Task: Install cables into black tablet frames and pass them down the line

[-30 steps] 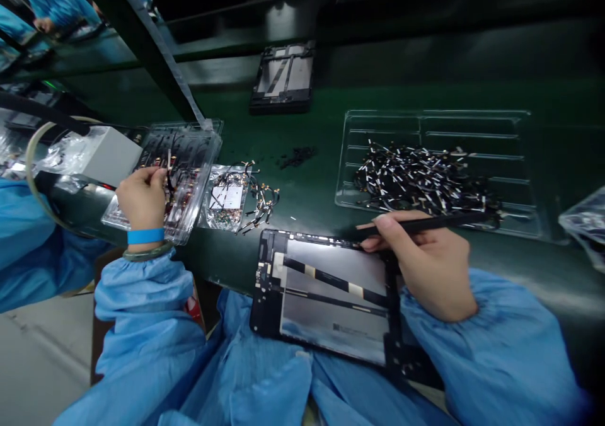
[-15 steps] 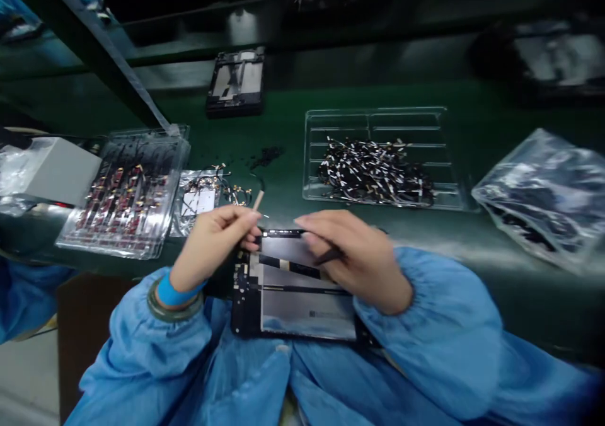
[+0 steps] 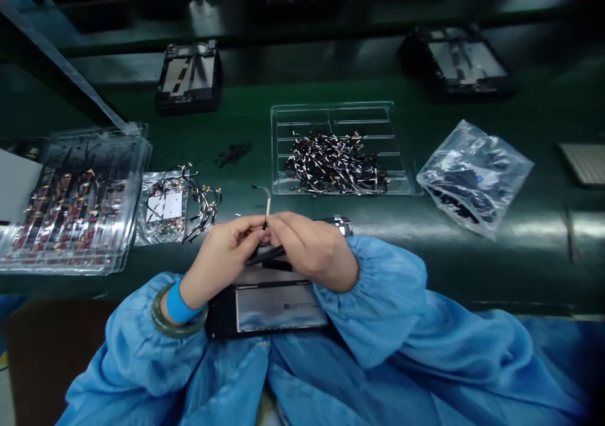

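Observation:
Above a flat device with a silvery back panel (image 3: 283, 306) and a black frame, my two hands meet at the fingertips. My left hand (image 3: 218, 253) is closed in a pinch on a small thin cable (image 3: 268, 207), whose pale strip and dark curled end stick up. My right hand (image 3: 316, 251) is closed too, its fingertips against the cable's lower end. A dark slim tool (image 3: 265, 256) runs out from under the right fingers; its exact kind is hidden. The hands cover the device's upper part.
A clear tray (image 3: 401, 186) holds a heap of small cables. Left of it lie dark scraps (image 3: 235, 154), loose cables (image 3: 207, 205), a plastic bag (image 3: 163, 215) and stacked clear trays (image 3: 120, 249). A bag of dark parts (image 3: 475, 177) lies right. Device stacks (image 3: 189, 76) (image 3: 460, 60) stand behind.
My right hand has moved left to meet my left hand at the cable. The view has shifted right, showing more of the bench there.

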The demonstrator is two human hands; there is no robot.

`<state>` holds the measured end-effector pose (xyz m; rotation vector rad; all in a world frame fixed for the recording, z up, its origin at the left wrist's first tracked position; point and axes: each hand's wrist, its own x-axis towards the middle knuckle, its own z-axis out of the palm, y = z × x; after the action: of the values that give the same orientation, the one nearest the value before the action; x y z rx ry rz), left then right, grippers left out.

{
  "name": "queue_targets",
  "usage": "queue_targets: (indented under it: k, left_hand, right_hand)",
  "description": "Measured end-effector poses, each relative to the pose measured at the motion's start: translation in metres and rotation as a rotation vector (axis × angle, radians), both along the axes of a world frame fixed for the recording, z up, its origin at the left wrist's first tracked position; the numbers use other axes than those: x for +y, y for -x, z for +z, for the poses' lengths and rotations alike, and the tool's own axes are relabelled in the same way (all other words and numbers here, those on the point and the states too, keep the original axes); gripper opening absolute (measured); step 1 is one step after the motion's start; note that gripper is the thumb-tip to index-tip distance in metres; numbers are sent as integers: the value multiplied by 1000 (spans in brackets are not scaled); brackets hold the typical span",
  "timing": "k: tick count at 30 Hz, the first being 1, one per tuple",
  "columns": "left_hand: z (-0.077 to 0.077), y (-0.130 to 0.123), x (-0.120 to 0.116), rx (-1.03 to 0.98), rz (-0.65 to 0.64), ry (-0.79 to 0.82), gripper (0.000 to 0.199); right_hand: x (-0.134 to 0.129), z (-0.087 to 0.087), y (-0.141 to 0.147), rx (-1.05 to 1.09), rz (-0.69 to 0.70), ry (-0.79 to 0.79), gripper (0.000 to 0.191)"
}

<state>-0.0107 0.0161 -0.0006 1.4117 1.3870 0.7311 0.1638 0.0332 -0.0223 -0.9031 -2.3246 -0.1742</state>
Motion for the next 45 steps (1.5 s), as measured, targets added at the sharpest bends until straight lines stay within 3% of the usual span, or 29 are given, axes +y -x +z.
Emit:
queue_targets:
  k: [6,10,12,14,17,19,21,25,28,34,38,43,45]
  left_hand:
    - [1,2,3,-399,212,269,26]
    - [4,-5,4,-566,219,392,26]
    - [3,-9,4,-590,228,394,27]
    - [1,-11,3,-566,225,393,26]
    - [-2,-14,0,-462,139,387,25]
    - [-3,-15,-3,-381,95,325,24]
    - [-2,-15,-7,-279,170,132,20]
    - [-2,-14,-13,-79,441,-391,14]
    - [-4,-14,-13,-65,483,-498,10]
    - [-4,-15,-11,-86,465,-445,5]
    - [-5,-10,-8,-180,454,-341,3]
    - [-8,8,-9,-300,457,-181,8]
    - [-7,13,-13,-270,484,-181,8]
  right_hand:
    - [6,2,-12,362,-178,121,16]
    - [3,6,-7,379,29,287,13]
    - [4,10,-6,444,71,374,14]
    - [8,16,-4,554,17,515,12]
    - [13,22,0,666,-13,797,23]
    - [13,23,5,689,1,873,21]
    - [12,21,10,687,-12,742,15]
    - [9,13,15,516,-71,170,11]
    - [5,10,18,350,-36,-2,15]
    - [-1,8,21,271,93,29,21]
    - [0,7,21,407,128,174,15]
    - [7,11,11,796,-37,623,17]
    - [7,10,8,803,-100,630,16]
